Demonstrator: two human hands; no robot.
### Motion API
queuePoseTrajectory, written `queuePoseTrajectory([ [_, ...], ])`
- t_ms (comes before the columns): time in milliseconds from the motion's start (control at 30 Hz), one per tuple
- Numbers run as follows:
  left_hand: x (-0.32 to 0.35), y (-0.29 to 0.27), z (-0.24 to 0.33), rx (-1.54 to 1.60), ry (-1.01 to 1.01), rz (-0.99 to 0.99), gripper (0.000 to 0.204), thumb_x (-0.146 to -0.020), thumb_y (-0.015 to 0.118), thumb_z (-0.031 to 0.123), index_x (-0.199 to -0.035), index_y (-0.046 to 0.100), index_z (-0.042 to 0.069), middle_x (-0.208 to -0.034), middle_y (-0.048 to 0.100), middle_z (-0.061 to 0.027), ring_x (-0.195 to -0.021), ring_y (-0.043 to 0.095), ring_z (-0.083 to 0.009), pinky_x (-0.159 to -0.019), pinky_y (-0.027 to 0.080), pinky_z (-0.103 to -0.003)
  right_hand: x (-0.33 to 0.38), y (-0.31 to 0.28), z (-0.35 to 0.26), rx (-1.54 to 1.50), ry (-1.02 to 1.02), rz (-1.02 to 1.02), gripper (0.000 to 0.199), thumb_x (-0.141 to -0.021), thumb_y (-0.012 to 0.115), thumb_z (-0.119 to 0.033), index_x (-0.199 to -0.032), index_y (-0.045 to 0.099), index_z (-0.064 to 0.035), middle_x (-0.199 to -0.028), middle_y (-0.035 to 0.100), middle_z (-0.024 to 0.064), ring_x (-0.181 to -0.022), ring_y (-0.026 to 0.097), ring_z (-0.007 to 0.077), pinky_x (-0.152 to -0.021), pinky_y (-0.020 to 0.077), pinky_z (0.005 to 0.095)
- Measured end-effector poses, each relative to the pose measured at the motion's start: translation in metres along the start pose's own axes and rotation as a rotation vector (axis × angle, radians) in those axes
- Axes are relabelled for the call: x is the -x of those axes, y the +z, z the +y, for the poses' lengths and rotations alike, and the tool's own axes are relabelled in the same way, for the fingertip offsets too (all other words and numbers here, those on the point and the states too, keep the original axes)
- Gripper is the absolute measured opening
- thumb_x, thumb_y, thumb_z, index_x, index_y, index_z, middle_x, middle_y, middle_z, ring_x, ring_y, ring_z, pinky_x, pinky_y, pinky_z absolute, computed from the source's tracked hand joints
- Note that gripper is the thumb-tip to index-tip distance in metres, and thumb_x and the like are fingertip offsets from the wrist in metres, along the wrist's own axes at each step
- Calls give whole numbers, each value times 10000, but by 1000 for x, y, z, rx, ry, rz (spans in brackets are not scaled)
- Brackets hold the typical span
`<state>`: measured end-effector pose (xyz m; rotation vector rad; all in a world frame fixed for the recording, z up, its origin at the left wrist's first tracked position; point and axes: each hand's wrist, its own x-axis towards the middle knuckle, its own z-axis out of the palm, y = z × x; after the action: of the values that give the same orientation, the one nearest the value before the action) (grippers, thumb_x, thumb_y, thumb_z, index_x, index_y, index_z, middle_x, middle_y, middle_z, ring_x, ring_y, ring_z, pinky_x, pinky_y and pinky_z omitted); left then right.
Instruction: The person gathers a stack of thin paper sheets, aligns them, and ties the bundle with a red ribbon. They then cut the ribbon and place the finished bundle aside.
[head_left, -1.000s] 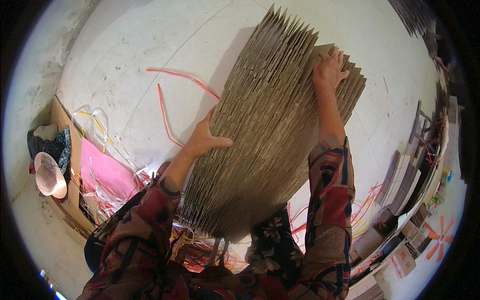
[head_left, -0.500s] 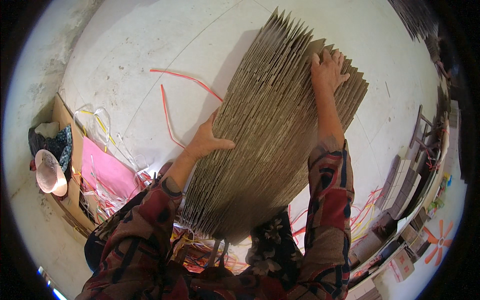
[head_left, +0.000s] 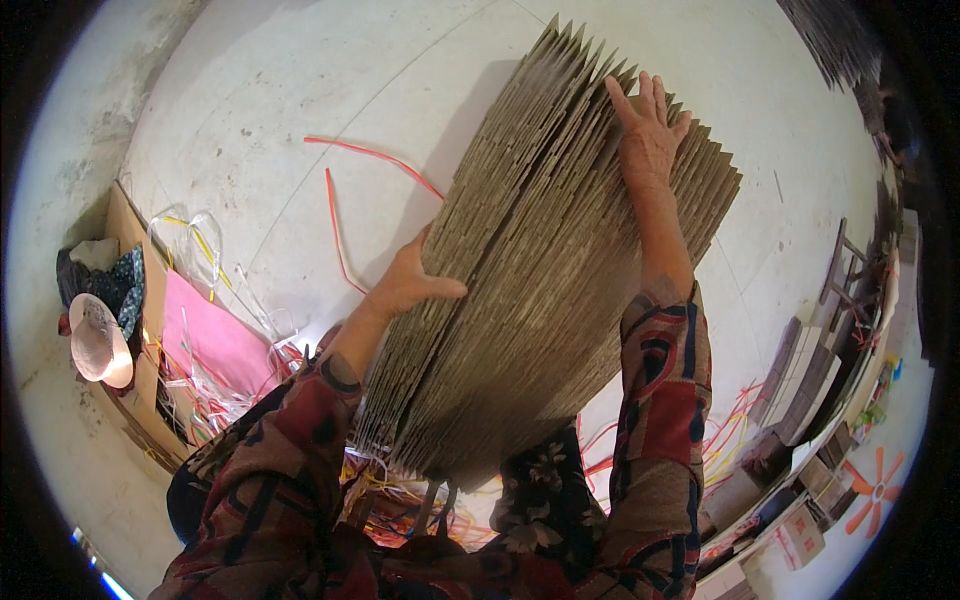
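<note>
A thick stack of flat brown cardboard sheets (head_left: 540, 270) stands on edge in front of me, fanned out and leaning over my lap. My left hand (head_left: 410, 280) grips its left face about halfway up, thumb laid across the edges. My right hand (head_left: 648, 130) lies flat with fingers spread on the top right of the stack, near its far corner. Both forearms wear red patterned sleeves.
Red plastic straps (head_left: 345, 200) lie on the pale concrete floor beyond the stack. At left sit a pink sheet (head_left: 215, 335), clear plastic wrap, a cardboard piece (head_left: 125, 215) and a hat (head_left: 98, 340). Tangled coloured straps (head_left: 720, 440) and stacked boxes (head_left: 800, 370) crowd the right.
The stack has tilted slightly and my right hand has slid a little along its top edge. My left hand keeps its grip on the side.
</note>
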<state>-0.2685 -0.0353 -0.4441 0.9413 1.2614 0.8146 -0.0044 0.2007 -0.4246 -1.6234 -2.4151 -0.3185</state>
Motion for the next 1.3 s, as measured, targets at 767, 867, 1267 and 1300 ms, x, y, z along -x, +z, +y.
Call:
queuePoseTrajectory([
  [767, 2, 1, -7, -196, 13, 36, 1113, -562, 822, 391, -1387, 218, -48, -1365, 387, -197, -1278, 355, -270, -1063, 260, -334, -14, 0, -6, 1, -163, 1, 534, -806, 482, 54, -1257, 446, -230, -1026, 542, 59, -1042, 529, 218, -1018, 256, 567],
  [867, 1, 0, -8, -203, -40, 33, 1086, -604, 794, 426, -1389, 212, -48, -1374, 375, -202, -1287, 345, -275, -1064, 255, -339, -9, 16, 6, -102, -152, 132, 372, -806, 485, 44, -1118, 526, -154, -1083, 542, 70, -1099, 500, 231, -1025, 268, 541],
  [1267, 2, 7, 0, -209, 14, 17, 1030, -658, 761, 450, -1393, 220, -27, -1388, 357, -200, -1293, 336, -285, -1065, 249, -353, -33, -11, -21, -38, -166, -263, 794, -839, 425, 115, -1414, 185, -375, -1057, 542, 105, -912, 591, 267, -988, 314, 561],
  [1300, 2, 7, 1, -190, 6, 13, 1031, -657, 761, 450, -1394, 220, -26, -1390, 355, -200, -1294, 334, -285, -1065, 249, -353, -34, -11, -22, -16, -174, -299, 796, -838, 427, 118, -1414, 186, -376, -1059, 541, 109, -902, 595, 268, -984, 314, 565],
])
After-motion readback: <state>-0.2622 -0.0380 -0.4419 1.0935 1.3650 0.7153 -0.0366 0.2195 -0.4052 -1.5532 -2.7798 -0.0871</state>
